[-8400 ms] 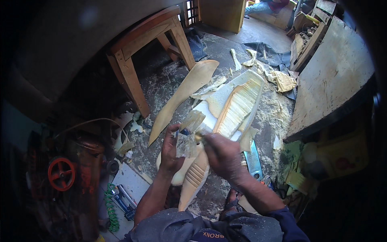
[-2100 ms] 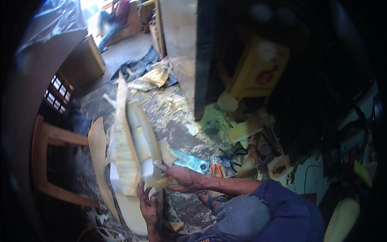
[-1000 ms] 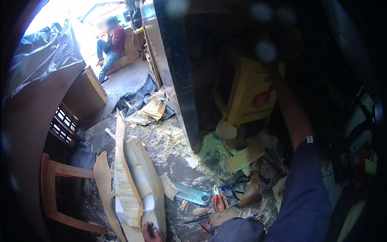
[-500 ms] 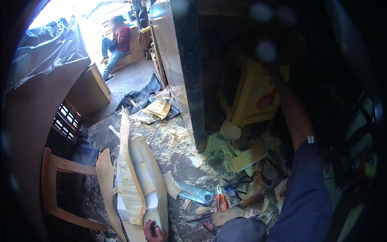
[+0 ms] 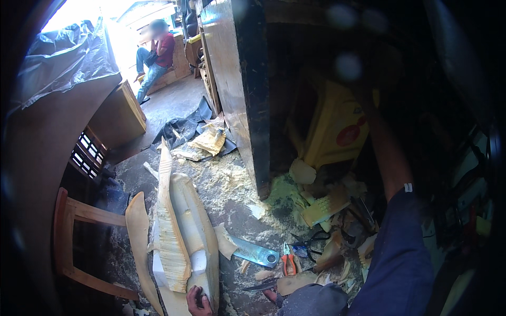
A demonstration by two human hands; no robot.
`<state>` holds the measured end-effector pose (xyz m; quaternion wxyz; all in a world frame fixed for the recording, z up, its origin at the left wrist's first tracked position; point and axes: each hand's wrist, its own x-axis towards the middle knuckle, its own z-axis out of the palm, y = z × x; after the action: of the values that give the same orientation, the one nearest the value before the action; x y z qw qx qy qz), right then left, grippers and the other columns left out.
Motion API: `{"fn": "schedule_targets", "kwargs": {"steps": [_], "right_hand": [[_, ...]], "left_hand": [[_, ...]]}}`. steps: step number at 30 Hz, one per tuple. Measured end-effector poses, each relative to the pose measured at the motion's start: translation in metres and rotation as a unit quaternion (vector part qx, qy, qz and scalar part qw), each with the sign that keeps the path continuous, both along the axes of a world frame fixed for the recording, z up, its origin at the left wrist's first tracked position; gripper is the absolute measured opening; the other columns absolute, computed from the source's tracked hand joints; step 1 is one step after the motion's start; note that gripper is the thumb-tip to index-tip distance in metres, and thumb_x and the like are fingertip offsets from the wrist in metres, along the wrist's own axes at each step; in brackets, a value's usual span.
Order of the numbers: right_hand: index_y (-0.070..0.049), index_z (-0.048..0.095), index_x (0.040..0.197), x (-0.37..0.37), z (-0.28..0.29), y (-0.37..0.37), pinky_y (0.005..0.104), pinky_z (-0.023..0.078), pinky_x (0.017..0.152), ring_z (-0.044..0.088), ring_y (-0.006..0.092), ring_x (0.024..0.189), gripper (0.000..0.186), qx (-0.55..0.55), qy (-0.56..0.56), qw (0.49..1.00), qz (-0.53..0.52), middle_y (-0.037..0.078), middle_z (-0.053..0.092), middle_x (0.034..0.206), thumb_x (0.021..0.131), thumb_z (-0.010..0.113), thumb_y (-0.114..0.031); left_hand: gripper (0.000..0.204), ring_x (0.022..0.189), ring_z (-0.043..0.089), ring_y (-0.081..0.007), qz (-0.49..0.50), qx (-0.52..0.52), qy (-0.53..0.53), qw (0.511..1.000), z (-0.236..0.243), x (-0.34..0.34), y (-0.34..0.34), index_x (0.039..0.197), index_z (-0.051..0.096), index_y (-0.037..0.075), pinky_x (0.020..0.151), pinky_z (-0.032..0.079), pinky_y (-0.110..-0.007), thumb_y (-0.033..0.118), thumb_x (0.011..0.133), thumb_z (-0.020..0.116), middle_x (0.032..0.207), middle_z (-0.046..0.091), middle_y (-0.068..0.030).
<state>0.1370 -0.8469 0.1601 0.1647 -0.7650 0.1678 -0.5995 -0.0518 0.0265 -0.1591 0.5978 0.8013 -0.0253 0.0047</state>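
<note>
My left hand (image 5: 198, 301) is at the near end of a long, shaped yellowish foam pad (image 5: 197, 226), its fingers curled against it. White foam blocks (image 5: 198, 262) are set into the pad. A narrow ridged foam strip (image 5: 171, 231) lies lengthwise over it, and a thin curved foam piece (image 5: 138, 226) is along its left side. My right arm reaches far forward into the dark on the right. There my right hand (image 5: 363, 95) is near a yellow plastic stool (image 5: 337, 126); its fingers are lost in shadow.
Orange-handled pliers (image 5: 288, 262), a metal bar with a round hole (image 5: 258, 253) and a knife (image 5: 259, 287) lie by my knee. Foam scraps (image 5: 327, 205) and dust cover the floor. A wooden frame (image 5: 66, 231) stands left, a tall panel (image 5: 232, 89) ahead. Farther off sits a person (image 5: 158, 55).
The yellow stool has turned and shifted slightly near my right hand. My view has moved a little. My left hand stays at the foam pad's near end.
</note>
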Motion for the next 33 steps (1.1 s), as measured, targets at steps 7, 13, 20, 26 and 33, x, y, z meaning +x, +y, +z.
{"fn": "schedule_targets", "kwargs": {"steps": [7, 13, 20, 26, 33], "right_hand": [[-0.002, 0.053, 0.141, -0.019, 0.007, 0.031, 0.0377, 0.048, 0.102, 0.060, 0.0238, 0.118, 0.043, 0.006, -0.009, 1.000, -0.021, 0.015, 0.062, 0.129, 0.099, 0.058, -0.013], [-0.001, 0.054, 0.140, -0.081, -0.074, 0.260, 0.0381, 0.049, 0.100, 0.061, 0.0242, 0.116, 0.045, 0.136, 0.078, 0.979, 0.129, 0.016, 0.063, 0.129, 0.097, 0.061, -0.010], [-0.008, 0.047, 0.148, -0.125, -0.191, 0.516, 0.0448, 0.055, 0.087, 0.062, 0.0387, 0.103, 0.069, -0.011, 0.304, 0.856, 0.417, 0.023, 0.057, 0.119, 0.082, 0.063, 0.001], [-0.001, 0.053, 0.138, -0.117, -0.166, 0.575, 0.0467, 0.055, 0.087, 0.061, 0.0412, 0.103, 0.057, -0.036, 0.344, 0.811, 0.472, 0.024, 0.058, 0.119, 0.082, 0.064, 0.001], [-0.002, 0.057, 0.132, -0.123, -0.121, 0.614, 0.0447, 0.054, 0.081, 0.067, 0.0382, 0.095, 0.045, -0.095, 0.542, 0.652, 0.522, 0.018, 0.067, 0.110, 0.089, 0.068, -0.006]], "left_hand": [[0.042, 0.117, 0.062, -0.0251, -0.002, -0.020, -0.007, 1.000, 0.023, 0.000, -0.006, 0.142, 0.048, 0.000, 0.094, 0.053, -0.037, 0.010, 0.101, 0.054, 0.136, 0.058, -0.0146], [0.037, 0.112, 0.064, -0.0256, 0.030, -0.102, 0.024, 0.994, 0.073, -0.007, -0.024, 0.135, 0.052, -0.001, 0.095, 0.053, -0.037, 0.009, 0.099, 0.053, 0.130, 0.060, -0.0129], [0.042, 0.105, 0.065, -0.0236, 0.074, -0.080, 0.010, 0.994, 0.112, 0.004, -0.015, 0.140, 0.050, -0.002, 0.087, 0.055, -0.037, 0.014, 0.101, 0.053, 0.130, 0.060, -0.0158], [0.041, 0.105, 0.064, -0.0204, 0.183, -0.103, 0.009, 0.978, 0.108, -0.019, 0.019, 0.143, 0.048, -0.001, 0.088, 0.054, -0.034, 0.011, 0.104, 0.051, 0.129, 0.059, -0.0149], [0.039, 0.103, 0.060, -0.0113, 0.434, -0.132, 0.018, 0.891, 0.068, -0.056, 0.108, 0.140, 0.053, 0.000, 0.090, 0.048, -0.027, 0.018, 0.106, 0.054, 0.120, 0.064, -0.0052]]}}
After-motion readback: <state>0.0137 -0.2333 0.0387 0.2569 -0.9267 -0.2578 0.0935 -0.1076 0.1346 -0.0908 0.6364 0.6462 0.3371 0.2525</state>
